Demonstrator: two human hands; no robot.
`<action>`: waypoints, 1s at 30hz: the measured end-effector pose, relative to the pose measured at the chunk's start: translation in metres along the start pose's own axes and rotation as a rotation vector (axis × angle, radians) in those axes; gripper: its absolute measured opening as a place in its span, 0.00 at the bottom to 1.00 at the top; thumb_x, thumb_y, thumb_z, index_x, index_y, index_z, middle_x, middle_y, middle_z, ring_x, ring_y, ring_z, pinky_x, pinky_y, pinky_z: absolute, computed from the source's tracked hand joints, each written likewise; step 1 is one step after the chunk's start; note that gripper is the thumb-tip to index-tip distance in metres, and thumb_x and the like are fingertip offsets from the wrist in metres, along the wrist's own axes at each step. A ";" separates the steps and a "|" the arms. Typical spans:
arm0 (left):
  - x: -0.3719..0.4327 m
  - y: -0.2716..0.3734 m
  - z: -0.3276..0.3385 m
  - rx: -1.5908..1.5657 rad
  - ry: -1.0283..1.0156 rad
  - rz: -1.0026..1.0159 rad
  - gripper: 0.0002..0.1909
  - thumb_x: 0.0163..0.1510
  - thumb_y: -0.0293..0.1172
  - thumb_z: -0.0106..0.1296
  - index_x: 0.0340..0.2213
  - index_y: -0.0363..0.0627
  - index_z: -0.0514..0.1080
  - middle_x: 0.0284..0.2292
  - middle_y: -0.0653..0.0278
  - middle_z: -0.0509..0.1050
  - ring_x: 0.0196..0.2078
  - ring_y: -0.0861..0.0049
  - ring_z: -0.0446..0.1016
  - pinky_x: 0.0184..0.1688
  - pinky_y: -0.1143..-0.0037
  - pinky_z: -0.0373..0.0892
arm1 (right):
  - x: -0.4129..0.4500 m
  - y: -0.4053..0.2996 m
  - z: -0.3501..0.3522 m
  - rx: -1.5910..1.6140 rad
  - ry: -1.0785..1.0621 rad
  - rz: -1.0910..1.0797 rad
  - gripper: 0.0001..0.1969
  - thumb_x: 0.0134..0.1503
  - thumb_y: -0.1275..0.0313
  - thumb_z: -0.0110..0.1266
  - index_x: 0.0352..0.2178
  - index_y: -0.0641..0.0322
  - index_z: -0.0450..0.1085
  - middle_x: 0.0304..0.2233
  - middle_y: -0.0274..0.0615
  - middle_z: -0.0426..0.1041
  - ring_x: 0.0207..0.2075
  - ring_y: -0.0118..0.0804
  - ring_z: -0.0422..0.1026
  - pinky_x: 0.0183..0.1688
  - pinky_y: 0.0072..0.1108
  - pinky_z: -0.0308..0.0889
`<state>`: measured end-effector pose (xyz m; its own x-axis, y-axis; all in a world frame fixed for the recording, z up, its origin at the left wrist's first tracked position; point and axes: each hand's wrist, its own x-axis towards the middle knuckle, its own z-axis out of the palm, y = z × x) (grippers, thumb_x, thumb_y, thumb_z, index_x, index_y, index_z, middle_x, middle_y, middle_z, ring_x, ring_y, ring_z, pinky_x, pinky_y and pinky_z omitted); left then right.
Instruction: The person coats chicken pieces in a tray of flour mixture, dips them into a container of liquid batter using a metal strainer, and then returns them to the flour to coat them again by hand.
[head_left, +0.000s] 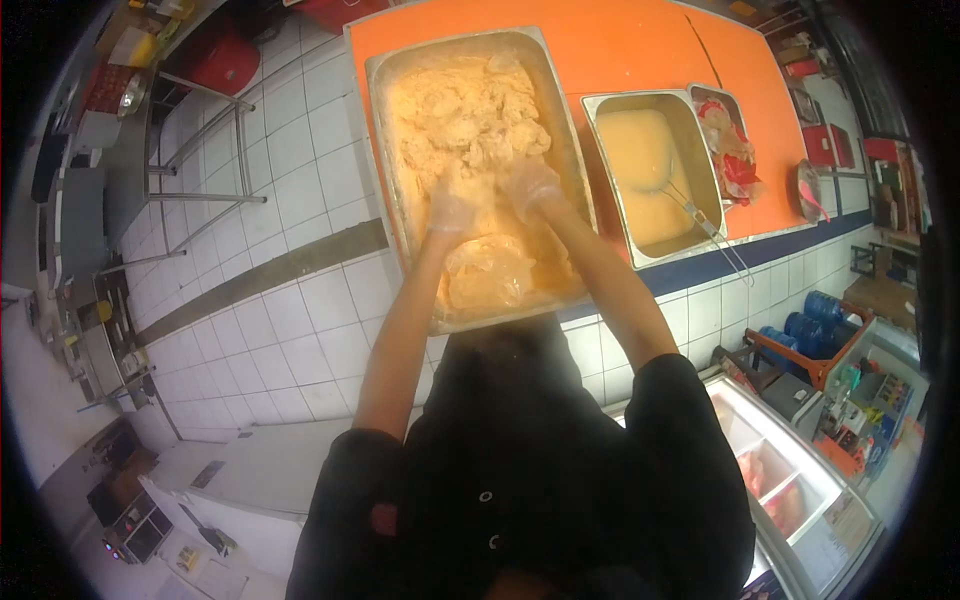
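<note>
A large rectangular metal pan (571, 112) lies on the orange tabletop, holding a heap of flour-coated pieces (472, 112) that look like breaded meat. My left hand (452, 210), in a clear plastic glove, is pushed into the loose coating left of the middle. Also gloved, my right hand (531, 187) is at the near side of the coated pieces. The fingers of both are buried or blurred, so whether either grips a piece is unclear. In the pan's near end, between my forearms, a clear plastic bag (489, 271) rests on the coating.
Right of the pan stands a deep metal container (716, 202) of pale yellow liquid with a wire-handled strainer (679, 196) in it. Beyond are a smaller tray with red and clear plastic bags (729, 150) and a bowl (808, 191) with a pink utensil. A metal-legged table (154, 135) stands left.
</note>
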<state>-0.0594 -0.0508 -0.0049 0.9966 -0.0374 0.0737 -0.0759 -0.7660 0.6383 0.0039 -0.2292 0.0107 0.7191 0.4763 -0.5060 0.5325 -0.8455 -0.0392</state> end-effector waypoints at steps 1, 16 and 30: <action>-0.012 0.010 -0.004 -0.172 -0.040 -0.141 0.24 0.59 0.32 0.53 0.56 0.39 0.71 0.53 0.46 0.75 0.62 0.56 0.69 0.66 0.63 0.63 | -0.005 0.009 0.029 0.098 -0.011 -0.009 0.14 0.63 0.68 0.51 0.45 0.61 0.78 0.50 0.53 0.78 0.49 0.53 0.79 0.49 0.36 0.75; -0.051 0.018 -0.005 0.401 -0.330 0.146 0.29 0.55 0.27 0.51 0.60 0.45 0.69 0.49 0.44 0.77 0.50 0.49 0.76 0.55 0.57 0.72 | -0.113 -0.027 0.083 0.230 0.075 0.110 0.19 0.64 0.65 0.46 0.55 0.59 0.67 0.45 0.57 0.77 0.48 0.59 0.77 0.51 0.40 0.73; 0.019 -0.013 -0.055 0.223 0.256 0.091 0.29 0.57 0.37 0.58 0.61 0.53 0.70 0.51 0.50 0.76 0.51 0.53 0.74 0.54 0.60 0.72 | -0.011 -0.017 -0.110 0.514 0.437 0.037 0.23 0.61 0.60 0.58 0.54 0.58 0.68 0.46 0.55 0.75 0.50 0.54 0.75 0.53 0.39 0.70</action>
<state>-0.0409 -0.0068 0.0304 0.9436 0.0287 0.3299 -0.1266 -0.8892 0.4396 0.0360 -0.1933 0.1118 0.9048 0.4073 -0.1245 0.3016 -0.8192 -0.4878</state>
